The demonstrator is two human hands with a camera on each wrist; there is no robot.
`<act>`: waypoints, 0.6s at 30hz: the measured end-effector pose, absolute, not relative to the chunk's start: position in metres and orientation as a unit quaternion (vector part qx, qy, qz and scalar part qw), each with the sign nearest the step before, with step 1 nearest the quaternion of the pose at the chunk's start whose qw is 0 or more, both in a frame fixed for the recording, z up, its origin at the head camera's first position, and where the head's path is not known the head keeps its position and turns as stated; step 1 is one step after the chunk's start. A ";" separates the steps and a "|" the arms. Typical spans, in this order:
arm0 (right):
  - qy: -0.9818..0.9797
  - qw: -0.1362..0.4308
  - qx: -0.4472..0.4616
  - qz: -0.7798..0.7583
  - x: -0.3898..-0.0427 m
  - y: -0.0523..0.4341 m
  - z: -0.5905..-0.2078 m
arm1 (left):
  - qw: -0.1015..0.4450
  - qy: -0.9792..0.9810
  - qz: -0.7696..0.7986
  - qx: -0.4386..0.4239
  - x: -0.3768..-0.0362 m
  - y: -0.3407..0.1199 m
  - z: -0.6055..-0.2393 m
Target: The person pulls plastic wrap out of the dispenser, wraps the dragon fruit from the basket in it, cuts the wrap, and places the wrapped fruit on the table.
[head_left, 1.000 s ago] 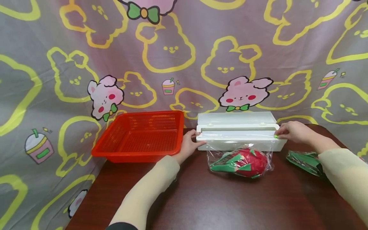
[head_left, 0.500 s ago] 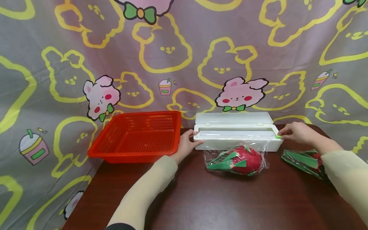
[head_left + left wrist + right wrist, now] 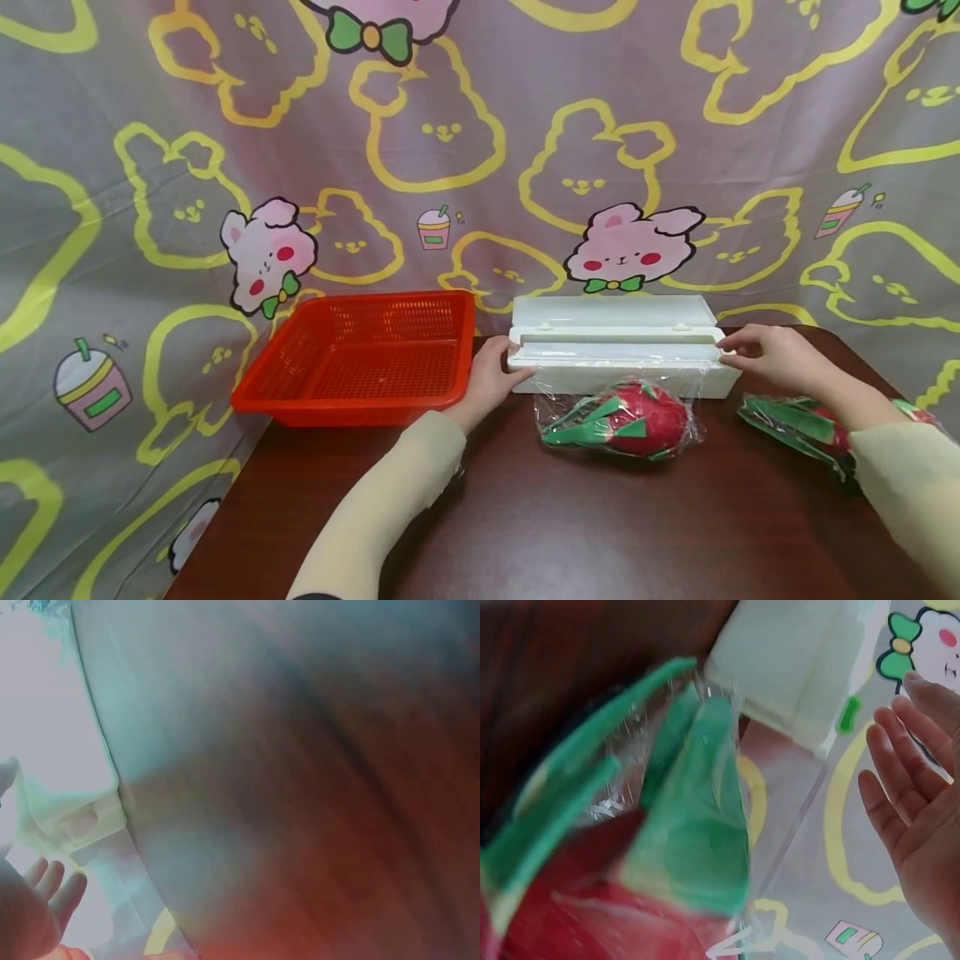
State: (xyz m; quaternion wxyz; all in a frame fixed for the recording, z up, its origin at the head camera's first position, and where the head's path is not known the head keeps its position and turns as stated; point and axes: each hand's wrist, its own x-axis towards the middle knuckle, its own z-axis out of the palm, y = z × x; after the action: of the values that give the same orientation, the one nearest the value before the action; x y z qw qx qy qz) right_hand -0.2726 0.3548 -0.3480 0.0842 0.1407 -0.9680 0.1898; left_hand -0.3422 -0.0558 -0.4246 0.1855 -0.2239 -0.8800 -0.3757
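A long white cling film dispenser (image 3: 622, 379) stands at the back of the table with its lid (image 3: 613, 312) raised. My left hand (image 3: 487, 379) grips its left end, thumb along the front. My right hand (image 3: 772, 354) is at the right end, thumb and index finger apart; in the right wrist view its fingers are extended beside the green slide cutter (image 3: 848, 714). Clear film runs from the dispenser over a red dragon fruit with green leaves (image 3: 648, 421). A second film-wrapped dragon fruit (image 3: 806, 429) lies under my right forearm.
An orange-red perforated plastic basket (image 3: 360, 408) stands left of the dispenser, right beside my left hand. A patterned curtain (image 3: 480, 108) hangs close behind the dark brown table (image 3: 570, 525).
The green slide cutter, visible at the right hand's fingertips before, is now hidden in the head view. My right thumb and index finger have spread apart. The left hand keeps its grip.
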 end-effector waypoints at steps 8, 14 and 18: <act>-0.967 0.098 0.113 0.206 -0.267 0.342 -0.363 | 0.215 -0.891 -0.270 -0.294 -0.338 -0.058 -0.418; -0.965 0.121 0.103 0.210 -0.271 0.336 -0.375 | 0.216 -0.891 -0.260 -0.304 -0.337 -0.057 -0.418; -0.964 0.139 0.109 0.200 -0.269 0.334 -0.377 | 0.217 -0.875 -0.304 -0.308 -0.339 -0.054 -0.419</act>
State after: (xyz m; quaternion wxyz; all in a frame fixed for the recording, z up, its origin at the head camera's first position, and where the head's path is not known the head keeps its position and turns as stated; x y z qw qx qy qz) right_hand -0.2686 0.3339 -0.3772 0.1388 0.1094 -0.9638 0.1998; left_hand -0.3391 -0.0544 -0.4192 0.2170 -0.3080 -0.8749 -0.3044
